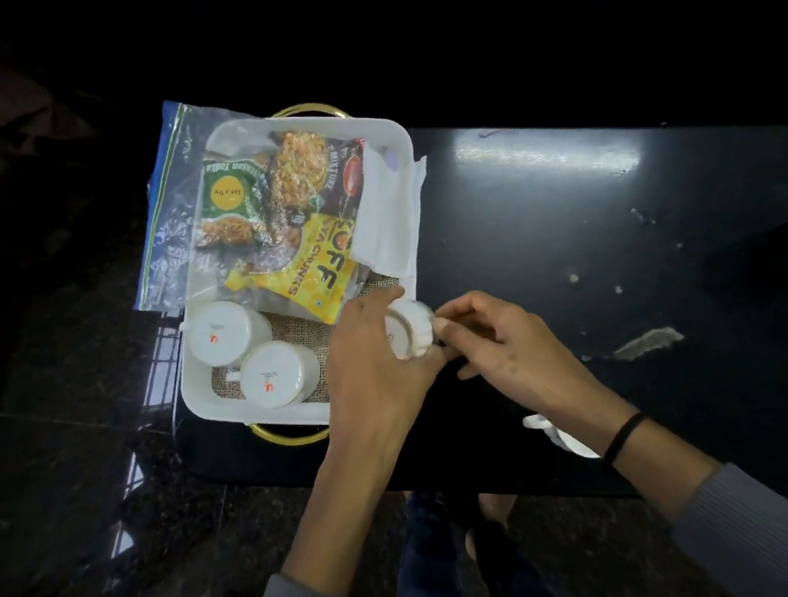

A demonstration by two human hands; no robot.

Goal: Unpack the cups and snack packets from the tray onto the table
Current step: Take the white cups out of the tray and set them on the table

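The black table (576, 230) carries a white tray (245, 412) at its left end. A clear zip bag (175, 218) of snack packets (321, 268) lies across the tray's far half. It is probably light, limp and crinkly, so it is best lifted by its sealed blue edge or scooped from under. Two cups (221, 337) stand upside down in the near left. They look ceramic, so stiff, smooth and breakable, and each wants a grip round the body. A third cup (409, 329) is at the tray's near right corner. The left hand (371, 368) curls round it, and the right hand (501, 343) pinches its side with thumb and fingertips. The hands hide its handle, and whether it rests on the tray is unclear. A white thing under the right wrist is too hidden to name.
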